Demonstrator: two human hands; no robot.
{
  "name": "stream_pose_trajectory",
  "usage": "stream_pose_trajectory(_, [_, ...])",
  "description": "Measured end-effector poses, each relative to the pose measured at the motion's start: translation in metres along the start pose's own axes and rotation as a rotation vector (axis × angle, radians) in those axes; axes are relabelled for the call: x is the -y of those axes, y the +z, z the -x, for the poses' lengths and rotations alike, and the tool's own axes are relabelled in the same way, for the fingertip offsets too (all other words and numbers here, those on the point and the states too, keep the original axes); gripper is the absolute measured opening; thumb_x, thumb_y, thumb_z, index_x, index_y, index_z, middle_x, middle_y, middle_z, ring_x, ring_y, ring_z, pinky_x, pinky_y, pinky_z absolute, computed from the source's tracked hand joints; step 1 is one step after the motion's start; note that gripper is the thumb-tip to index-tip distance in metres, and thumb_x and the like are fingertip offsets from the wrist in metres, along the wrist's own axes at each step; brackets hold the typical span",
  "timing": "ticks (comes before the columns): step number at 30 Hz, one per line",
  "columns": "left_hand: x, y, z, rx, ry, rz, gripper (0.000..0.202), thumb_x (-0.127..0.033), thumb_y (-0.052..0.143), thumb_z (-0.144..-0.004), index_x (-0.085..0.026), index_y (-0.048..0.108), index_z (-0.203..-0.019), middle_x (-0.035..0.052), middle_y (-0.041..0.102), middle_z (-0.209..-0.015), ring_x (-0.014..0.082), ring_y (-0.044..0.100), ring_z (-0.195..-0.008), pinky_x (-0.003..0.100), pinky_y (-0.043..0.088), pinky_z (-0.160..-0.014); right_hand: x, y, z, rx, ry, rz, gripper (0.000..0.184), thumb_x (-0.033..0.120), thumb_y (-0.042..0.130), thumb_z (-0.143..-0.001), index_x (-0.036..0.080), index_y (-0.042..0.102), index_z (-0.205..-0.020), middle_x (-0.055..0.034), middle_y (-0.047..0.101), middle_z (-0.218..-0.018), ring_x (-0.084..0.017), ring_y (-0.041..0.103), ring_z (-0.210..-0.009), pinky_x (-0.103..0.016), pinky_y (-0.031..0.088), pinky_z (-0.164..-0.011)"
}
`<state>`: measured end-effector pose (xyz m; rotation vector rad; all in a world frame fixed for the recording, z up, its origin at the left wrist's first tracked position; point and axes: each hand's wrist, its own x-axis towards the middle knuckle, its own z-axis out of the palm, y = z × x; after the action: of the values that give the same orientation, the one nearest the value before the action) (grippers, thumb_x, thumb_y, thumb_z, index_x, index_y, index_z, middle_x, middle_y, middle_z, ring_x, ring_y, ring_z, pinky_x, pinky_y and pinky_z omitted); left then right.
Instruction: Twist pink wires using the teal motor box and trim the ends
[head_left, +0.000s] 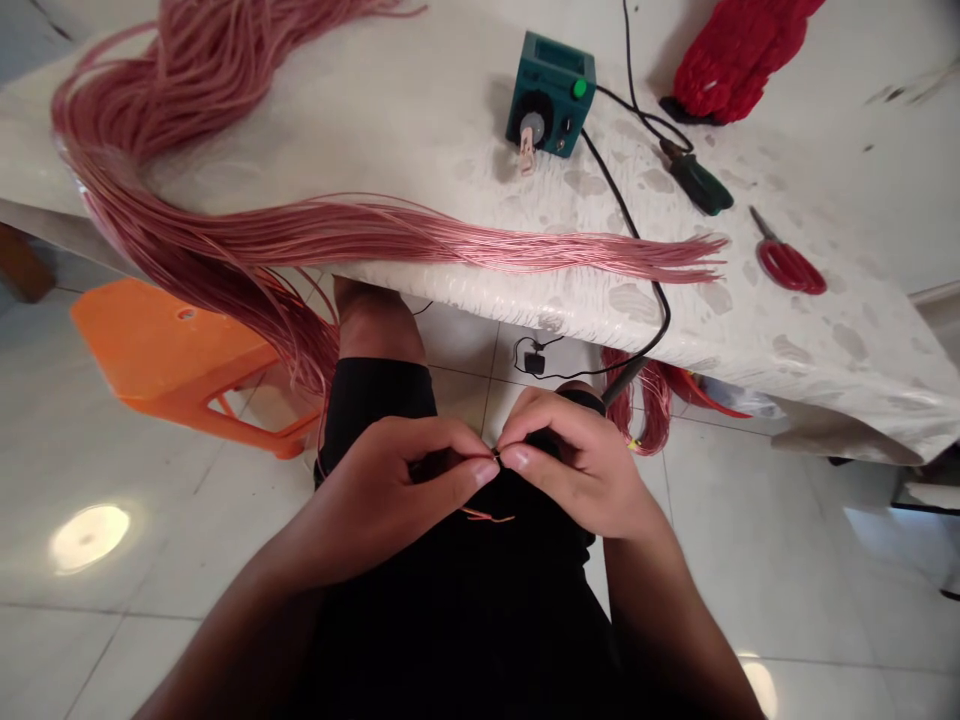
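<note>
Over my lap, my left hand and my right hand meet fingertip to fingertip, both closed in a pinch on a thin pink cord whose short ends hang below the fingers. My right hand also wraps round a black-handled tool whose black cable runs up over the table edge. A large bundle of pink cords lies across the white table and spills off its left edge toward my knee.
On the table stand a teal control box with a knob, green-handled pliers, red scissors and a red knitted pile. An orange plastic stool stands on the tiled floor at left. More pink cords hang under the table.
</note>
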<state>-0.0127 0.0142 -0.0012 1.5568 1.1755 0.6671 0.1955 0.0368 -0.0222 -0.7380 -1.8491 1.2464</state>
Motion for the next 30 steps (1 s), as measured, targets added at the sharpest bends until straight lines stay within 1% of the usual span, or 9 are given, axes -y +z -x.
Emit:
stream_pose_trajectory(4, [0.002,0.002,-0.001,0.017,0.003,-0.019,0.016,-0.024,0.063,-0.089,-0.023,0.074,-0.079,-0.0056,0.07,-0.068,0.0079,0.061,-0.062,0.015,0.045,-0.057,0.003,-0.007,-0.001,0.066,-0.001,0.071,0.011,0.012,0.063,-0.092,0.022,0.065,-0.095,0.0005,0.062,-0.085,-0.012,0.058,-0.075,-0.028,0.049,-0.069])
stream_pose_trajectory(8, [0.005,0.002,-0.002,0.041,-0.001,-0.018,0.016,-0.026,0.062,-0.09,-0.023,0.075,-0.081,-0.0049,0.071,-0.071,0.0095,0.064,-0.065,0.017,0.049,-0.06,0.002,-0.013,-0.002,0.068,-0.016,0.116,0.009,0.014,0.063,-0.093,0.022,0.065,-0.095,0.0003,0.063,-0.086,-0.012,0.059,-0.075,-0.028,0.049,-0.069])
stream_pose_trajectory(10, [0.006,0.002,-0.002,0.039,0.008,-0.033,0.016,-0.027,0.061,-0.091,-0.023,0.075,-0.082,-0.0044,0.072,-0.073,0.0103,0.065,-0.067,0.017,0.05,-0.062,0.001,-0.016,0.0,0.023,-0.01,0.106,0.007,0.015,0.064,-0.093,0.022,0.066,-0.093,0.0003,0.063,-0.084,-0.013,0.059,-0.076,-0.029,0.049,-0.07])
stream_pose_trajectory(12, [0.007,0.001,-0.002,0.017,0.018,-0.065,0.016,-0.027,0.061,-0.09,-0.022,0.074,-0.081,-0.0038,0.073,-0.074,0.0109,0.066,-0.069,0.018,0.049,-0.063,-0.001,-0.018,0.002,-0.089,0.005,0.082,0.005,0.018,0.063,-0.094,0.022,0.065,-0.091,0.0009,0.063,-0.08,-0.012,0.06,-0.073,-0.029,0.049,-0.068])
stream_pose_trajectory(15, [0.005,0.0,-0.002,-0.009,0.013,-0.079,0.016,-0.028,0.061,-0.09,-0.022,0.074,-0.082,-0.0028,0.074,-0.077,0.0121,0.067,-0.073,0.019,0.049,-0.065,-0.006,-0.021,0.008,-0.258,0.059,0.019,0.005,0.021,0.062,-0.096,0.022,0.065,-0.091,0.004,0.059,-0.069,-0.009,0.057,-0.058,-0.026,0.046,-0.056])
stream_pose_trajectory(19, [0.003,0.0,-0.002,0.024,-0.004,-0.075,0.018,-0.029,0.06,-0.091,-0.021,0.074,-0.083,-0.001,0.075,-0.08,0.0138,0.067,-0.074,0.021,0.05,-0.066,-0.015,-0.022,0.015,-0.298,0.144,-0.066,0.006,0.026,0.063,-0.096,0.022,0.065,-0.092,0.0101,0.045,-0.051,-0.006,0.043,-0.039,-0.022,0.034,-0.04])
stream_pose_trajectory(22, [0.004,-0.003,-0.002,0.096,-0.014,-0.103,0.019,-0.028,0.057,-0.092,-0.021,0.071,-0.081,-0.0026,0.071,-0.073,0.0113,0.063,-0.067,0.02,0.047,-0.062,-0.021,-0.021,0.018,-0.304,0.187,-0.038,0.012,0.031,0.063,-0.096,0.021,0.065,-0.088,0.0099,0.04,-0.049,-0.006,0.036,-0.039,-0.022,0.027,-0.039])
stream_pose_trajectory(27, [0.006,-0.031,-0.001,0.346,-0.049,-0.181,0.021,-0.028,0.051,-0.097,-0.021,0.067,-0.085,-0.0028,0.067,-0.073,0.0105,0.062,-0.067,0.019,0.046,-0.062,-0.038,-0.02,0.022,-0.217,0.301,0.083,0.032,0.041,0.057,-0.097,0.019,0.065,-0.075,0.0063,0.038,-0.052,-0.008,0.033,-0.046,-0.024,0.023,-0.044])
stream_pose_trajectory(30, [0.008,-0.06,0.001,0.276,-0.096,-0.278,0.025,-0.034,0.05,-0.098,-0.02,0.067,-0.086,-0.0018,0.066,-0.074,0.012,0.062,-0.069,0.021,0.047,-0.063,-0.06,-0.019,0.028,-0.191,0.377,0.047,0.04,0.048,0.053,-0.098,0.019,0.062,-0.072,0.0063,0.034,-0.052,-0.009,0.03,-0.048,-0.025,0.022,-0.046])
